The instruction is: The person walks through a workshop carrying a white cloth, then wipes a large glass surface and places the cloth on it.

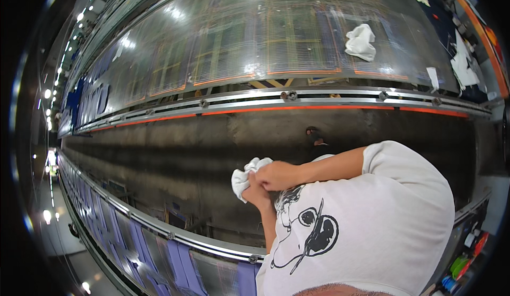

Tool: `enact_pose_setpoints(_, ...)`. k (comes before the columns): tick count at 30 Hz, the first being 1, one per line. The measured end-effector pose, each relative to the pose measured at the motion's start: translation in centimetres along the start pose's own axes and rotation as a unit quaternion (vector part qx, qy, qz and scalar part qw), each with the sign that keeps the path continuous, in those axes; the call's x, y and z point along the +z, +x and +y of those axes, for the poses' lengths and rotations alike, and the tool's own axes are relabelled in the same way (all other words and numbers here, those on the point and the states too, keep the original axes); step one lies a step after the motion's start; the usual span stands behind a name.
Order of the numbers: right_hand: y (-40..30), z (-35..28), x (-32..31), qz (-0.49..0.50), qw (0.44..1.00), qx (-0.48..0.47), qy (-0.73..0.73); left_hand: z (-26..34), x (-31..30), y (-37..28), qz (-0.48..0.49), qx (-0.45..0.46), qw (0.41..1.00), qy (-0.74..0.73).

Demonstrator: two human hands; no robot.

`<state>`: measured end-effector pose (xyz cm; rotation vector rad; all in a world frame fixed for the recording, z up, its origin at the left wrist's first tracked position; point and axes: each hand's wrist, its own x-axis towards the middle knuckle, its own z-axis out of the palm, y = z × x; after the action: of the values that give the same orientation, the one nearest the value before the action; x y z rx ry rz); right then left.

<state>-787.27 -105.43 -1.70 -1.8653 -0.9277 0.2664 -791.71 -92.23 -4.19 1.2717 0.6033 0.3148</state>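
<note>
A bunched white cloth (pixel 239 181) is held in front of my shirt, over the dark aisle floor. My left hand (pixel 255 193) grips it from below, with folds standing out beyond the fingers. Closed against the same cloth, my right hand (pixel 277 175) crosses over the left and hides part of its fingers. Across the aisle, another crumpled white cloth (pixel 360 42) lies on a long, glossy printing table (pixel 235 25) marked with coloured lines and rectangles.
A metal rail (pixel 247 98) with an orange strip (pixel 299 107) edges the far table. Behind the hands, a second table carries several purple fabric pieces (pixel 181 265) beside its rail (pixel 207 249). White scraps (pixel 464 63) lie at the upper right. A foot (pixel 314 132) shows on the floor (pixel 259 124).
</note>
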Motion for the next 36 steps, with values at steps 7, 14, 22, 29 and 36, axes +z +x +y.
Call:
enact_pose_setpoints(7,1.1,-0.4,-1.4,0.021,0.987,0.139,0.076,0.8,-1.7,0.9,0.063,-0.036,0.997,-0.005)
enact_pose_setpoints(14,0.9,3.5,-1.3,0.049,0.885,0.282,0.367,-0.6,-3.1,0.4,-0.134,0.007,0.99,0.045)
enact_pose_setpoints(22,-1.8,6.5,-8.2,0.357,0.599,0.231,0.678,-0.6,-10.3,4.7,-0.048,-0.062,0.961,-0.264)
enact_pose_setpoints(29,-8.6,5.0,-20.4,0.432,0.656,0.097,0.611,-0.2,-20.9,7.9,0.056,-0.064,0.978,-0.193)
enact_pose_setpoints(36,-7.6,3.5,-24.2,0.502,0.758,0.26,0.326,0.8,-15.7,6.4,0.037,-0.062,0.867,0.493)
